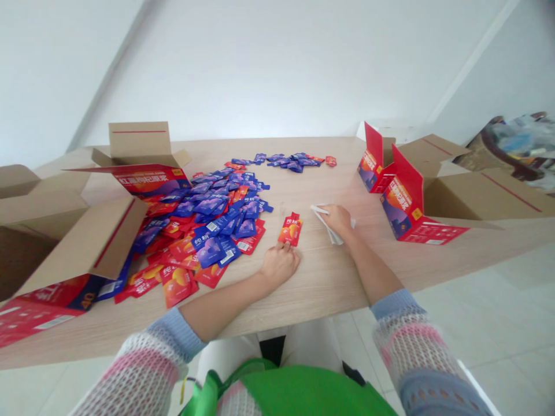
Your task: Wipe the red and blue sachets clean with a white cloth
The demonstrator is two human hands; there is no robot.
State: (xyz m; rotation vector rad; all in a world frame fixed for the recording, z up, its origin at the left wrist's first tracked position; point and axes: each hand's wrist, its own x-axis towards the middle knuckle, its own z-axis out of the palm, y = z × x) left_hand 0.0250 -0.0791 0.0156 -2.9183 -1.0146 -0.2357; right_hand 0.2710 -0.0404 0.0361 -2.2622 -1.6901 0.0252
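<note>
My left hand (281,265) is closed on the near end of a red sachet (290,230), which lies on the table with its spout end pointing away from me. To its right, my right hand (337,221) grips a crumpled white tissue (328,225) against the tabletop. Left of the single sachet spreads a large heap of blue sachets (210,205) mixed with red sachets (178,283). Farther back lies a smaller row of mostly blue sachets (295,163).
Two open cardboard boxes stand at the left, a near box (47,300) and a far box (147,179). On the right are a small red box (373,167) and a larger open box (410,214). A wall rises behind the table (243,315). Plastic bags (526,138) sit at the far right.
</note>
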